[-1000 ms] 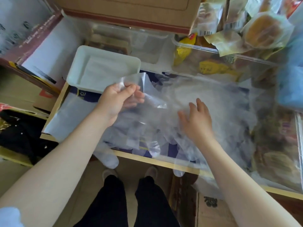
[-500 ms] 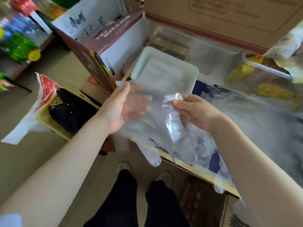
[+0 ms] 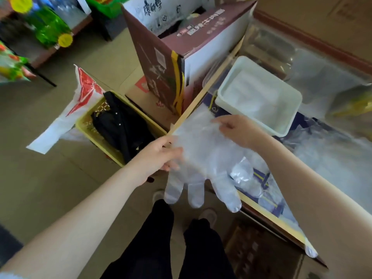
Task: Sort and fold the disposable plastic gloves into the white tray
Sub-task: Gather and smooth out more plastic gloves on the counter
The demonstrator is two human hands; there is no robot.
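left hand (image 3: 159, 156): closed on the left side of a clear plastic glove (image 3: 201, 158), which is pinched between thumb and fingers, just off the near left corner of the counter (image 3: 203, 91).
right hand (image 3: 239, 129): the cuff end of the same glove is gripped with curled fingers, above the near left part of the counter.
clear plastic glove: it is held stretched flat between both hands; its finger parts hang down past the counter's near edge, toward the floor.
white tray (image 3: 259, 97): it is placed on the counter near the left edge, just behind the right hand; thin folded plastic is seen inside it.
pile of loose gloves (image 3: 326, 150): spread over the counter to the right of the tray, some hanging over the near edge.
yellow basket (image 3: 88, 125): on the floor left of the counter, with a black thing inside.
printed carton (image 3: 171, 57): it stands beside the counter's left edge.
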